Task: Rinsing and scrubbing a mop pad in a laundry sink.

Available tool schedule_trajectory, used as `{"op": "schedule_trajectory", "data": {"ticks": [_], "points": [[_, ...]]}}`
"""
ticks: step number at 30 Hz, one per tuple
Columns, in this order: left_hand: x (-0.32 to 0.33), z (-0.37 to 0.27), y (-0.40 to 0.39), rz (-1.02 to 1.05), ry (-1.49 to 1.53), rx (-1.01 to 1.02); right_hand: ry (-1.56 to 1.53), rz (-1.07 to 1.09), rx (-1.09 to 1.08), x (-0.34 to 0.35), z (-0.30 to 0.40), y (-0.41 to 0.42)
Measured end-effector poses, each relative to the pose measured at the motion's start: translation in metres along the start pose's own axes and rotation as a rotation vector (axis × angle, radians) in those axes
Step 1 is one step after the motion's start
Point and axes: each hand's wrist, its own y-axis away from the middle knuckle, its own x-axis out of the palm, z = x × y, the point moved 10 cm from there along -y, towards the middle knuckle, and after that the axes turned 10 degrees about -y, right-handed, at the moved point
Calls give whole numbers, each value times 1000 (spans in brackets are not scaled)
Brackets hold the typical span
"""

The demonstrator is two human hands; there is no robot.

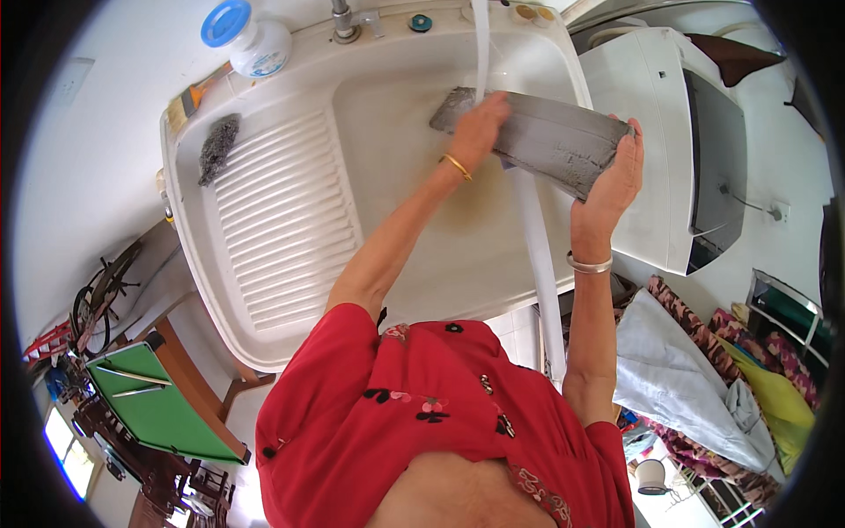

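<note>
My right hand (610,175) grips the right end of a flat mop's head (558,135), held tilted over the white sink (429,264). Its grey pad faces up and looks wet, with rough fibres at both ends. My left hand (478,129), blurred, lies on the pad's left part; its fingertips are hard to make out. A white pole (538,264), seemingly the mop's handle, runs from under the head over the sink's front edge. From above, a pale strip (482,46) comes down to my left hand; whether it is water or a tube, I cannot tell. Brownish water stains the basin floor.
On the sink's left are a ribbed washboard (284,224), a dark mesh scrubber (219,148), a paintbrush (191,99) and a blue-lidded white jar (251,43). A metal tap (344,23) stands at the back. A white appliance (650,145) borders the right side.
</note>
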Motion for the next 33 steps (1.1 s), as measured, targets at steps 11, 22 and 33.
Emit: {"op": "schedule_trajectory", "data": {"ticks": [11, 22, 33], "points": [[41, 104, -84, 271, -514, 175, 77, -15, 54, 10, -2, 7], [38, 210, -69, -32, -469, -408, 119, 6, 24, 2, 0, 2], [27, 17, 30, -192, -477, 59, 150, 23, -22, -2, 2, -1]]}}
